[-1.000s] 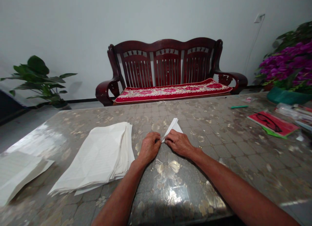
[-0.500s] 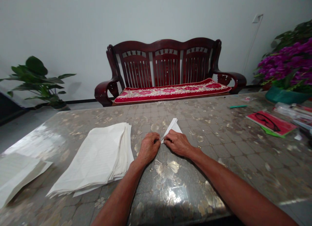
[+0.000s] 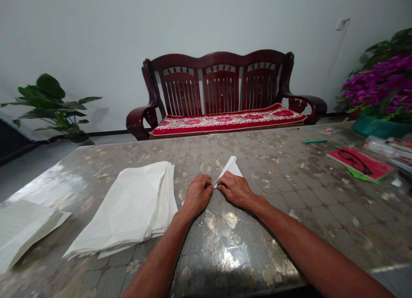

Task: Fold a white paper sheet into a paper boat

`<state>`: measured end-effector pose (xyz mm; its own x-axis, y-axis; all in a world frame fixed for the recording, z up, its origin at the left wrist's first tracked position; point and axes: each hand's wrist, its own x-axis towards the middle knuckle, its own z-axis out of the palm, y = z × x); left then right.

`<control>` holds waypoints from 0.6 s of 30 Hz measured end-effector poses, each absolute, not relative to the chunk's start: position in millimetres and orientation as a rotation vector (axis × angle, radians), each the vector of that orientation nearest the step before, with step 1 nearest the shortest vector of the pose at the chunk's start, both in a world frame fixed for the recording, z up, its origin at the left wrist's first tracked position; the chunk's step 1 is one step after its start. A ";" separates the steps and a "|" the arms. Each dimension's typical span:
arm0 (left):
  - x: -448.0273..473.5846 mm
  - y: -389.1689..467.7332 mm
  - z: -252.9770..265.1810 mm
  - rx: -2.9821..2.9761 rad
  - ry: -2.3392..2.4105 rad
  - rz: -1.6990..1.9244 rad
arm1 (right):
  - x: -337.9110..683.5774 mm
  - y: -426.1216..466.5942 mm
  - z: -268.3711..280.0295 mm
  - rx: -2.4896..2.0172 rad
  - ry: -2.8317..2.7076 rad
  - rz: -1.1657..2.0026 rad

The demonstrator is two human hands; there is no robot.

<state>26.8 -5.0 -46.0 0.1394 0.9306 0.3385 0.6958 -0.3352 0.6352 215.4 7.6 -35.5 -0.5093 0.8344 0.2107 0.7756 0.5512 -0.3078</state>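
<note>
A small white folded paper (image 3: 232, 166) lies on the table before me, its narrow layered end pointing away and to the right. My right hand (image 3: 236, 188) covers its near part, fingers pinched on it. At the paper's near left tip, my left hand (image 3: 198, 194) has thumb and fingertips closed on the corner. The folds under my fingers are hidden. Left of my left forearm rests a thick stack of white sheets (image 3: 135, 203), their edges uneven.
The table (image 3: 302, 246) has a shiny patterned cover. More paper (image 3: 25, 229) lies at far left. To the right are a green pen (image 3: 316, 141), a red book (image 3: 375, 164) with eyeglasses (image 3: 355, 160) on it, and purple flowers (image 3: 383, 83). A wooden bench (image 3: 222, 88) stands beyond.
Both hands keep their pinch at the paper's near end, with hardly any movement. The whole view has shifted very slightly.
</note>
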 end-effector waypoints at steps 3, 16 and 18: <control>27.0 -5.1 -46.2 2.093 1.563 1.025 | 211.7 5.4 -33.3 -1.387 -2.432 0.230; 26.7 -5.1 -46.1 2.090 1.566 1.020 | 207.7 4.7 -31.0 -1.501 -2.362 0.286; 26.9 -5.4 -46.1 2.085 1.570 1.020 | 207.2 4.5 -30.4 -1.520 -2.348 0.301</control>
